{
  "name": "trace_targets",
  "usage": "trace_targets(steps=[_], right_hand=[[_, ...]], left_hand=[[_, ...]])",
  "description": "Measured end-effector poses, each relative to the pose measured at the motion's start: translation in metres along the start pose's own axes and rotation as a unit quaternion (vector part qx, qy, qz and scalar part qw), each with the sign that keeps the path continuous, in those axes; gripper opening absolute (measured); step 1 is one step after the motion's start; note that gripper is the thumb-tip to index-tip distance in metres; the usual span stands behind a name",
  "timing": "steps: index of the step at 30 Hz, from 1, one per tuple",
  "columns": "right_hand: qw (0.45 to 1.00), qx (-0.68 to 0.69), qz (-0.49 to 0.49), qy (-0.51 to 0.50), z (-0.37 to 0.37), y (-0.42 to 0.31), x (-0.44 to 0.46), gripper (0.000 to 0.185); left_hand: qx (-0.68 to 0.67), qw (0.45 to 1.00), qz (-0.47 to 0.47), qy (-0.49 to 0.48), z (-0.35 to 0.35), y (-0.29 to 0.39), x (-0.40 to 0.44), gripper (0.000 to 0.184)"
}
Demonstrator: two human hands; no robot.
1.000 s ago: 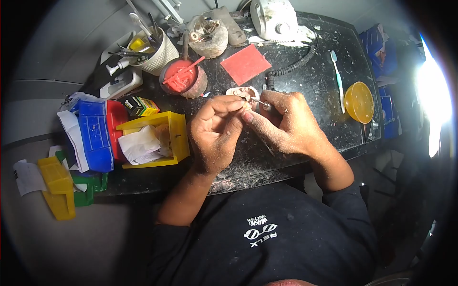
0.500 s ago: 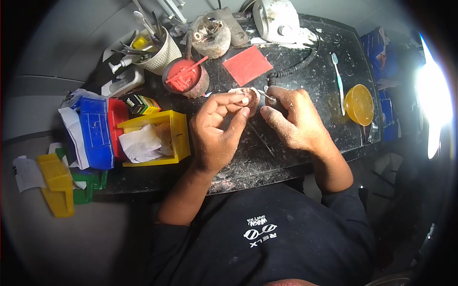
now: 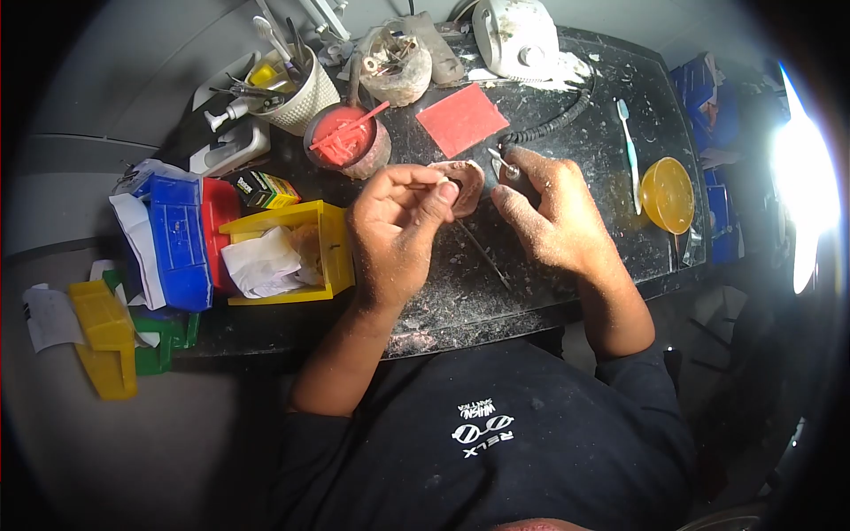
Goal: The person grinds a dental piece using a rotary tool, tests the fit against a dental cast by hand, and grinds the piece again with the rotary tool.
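Observation:
My left hand point(image 3: 390, 221) pinches a small white piece point(image 3: 444, 180) between thumb and fingertips; most of it is hidden by them. Just behind those fingertips lies a pinkish dental cast point(image 3: 469, 195), partly covered by the hand. To the right, my right hand point(image 3: 560, 212) is closed around a rotary handpiece point(image 3: 512, 170), whose thin tip points up and left, apart from the white piece. Pale dust coats both hands. Below the cast, a slim metal tool point(image 3: 485, 257) rests on the dark bench.
A black coiled cord point(image 3: 553, 126) leads toward a white control unit point(image 3: 516, 40). Around it are a red wax sheet point(image 3: 462, 119), a bowl of red sticks point(image 3: 343, 142), a toothbrush point(image 3: 629, 155) and a yellow bowl point(image 3: 667, 196). A yellow bin point(image 3: 335, 252) stands left.
My hands have moved apart, and the handpiece tip is now farther from the white piece. My left fingers have closed more over that piece, and more of the cast shows.

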State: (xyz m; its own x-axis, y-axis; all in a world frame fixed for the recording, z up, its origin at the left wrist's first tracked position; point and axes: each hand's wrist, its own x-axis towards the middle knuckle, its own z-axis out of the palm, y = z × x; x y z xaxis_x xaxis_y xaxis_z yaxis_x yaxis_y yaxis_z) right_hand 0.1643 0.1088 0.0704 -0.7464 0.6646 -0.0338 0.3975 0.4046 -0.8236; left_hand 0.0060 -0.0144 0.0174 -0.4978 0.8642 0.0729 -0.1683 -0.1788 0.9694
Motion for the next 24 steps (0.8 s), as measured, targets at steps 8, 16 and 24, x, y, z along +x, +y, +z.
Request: trace_targets(steps=[8,16,24], right_hand=[[0.997,-0.049,-0.031,0.060,0.001,0.015,0.007,0.013],[0.994,-0.070,-0.020,0.082,0.007,0.017,0.009,0.014],[0.981,-0.012,-0.186,0.058,0.016,0.003,0.005,0.029]], left_hand=[[-0.055,0.997,0.026,0.044,-0.004,-0.006,0.007,0.015],[-0.104,0.994,-0.004,0.032,-0.011,-0.016,0.010,0.015],[-0.044,0.998,-0.027,0.031,-0.004,-0.015,0.009,0.011]])
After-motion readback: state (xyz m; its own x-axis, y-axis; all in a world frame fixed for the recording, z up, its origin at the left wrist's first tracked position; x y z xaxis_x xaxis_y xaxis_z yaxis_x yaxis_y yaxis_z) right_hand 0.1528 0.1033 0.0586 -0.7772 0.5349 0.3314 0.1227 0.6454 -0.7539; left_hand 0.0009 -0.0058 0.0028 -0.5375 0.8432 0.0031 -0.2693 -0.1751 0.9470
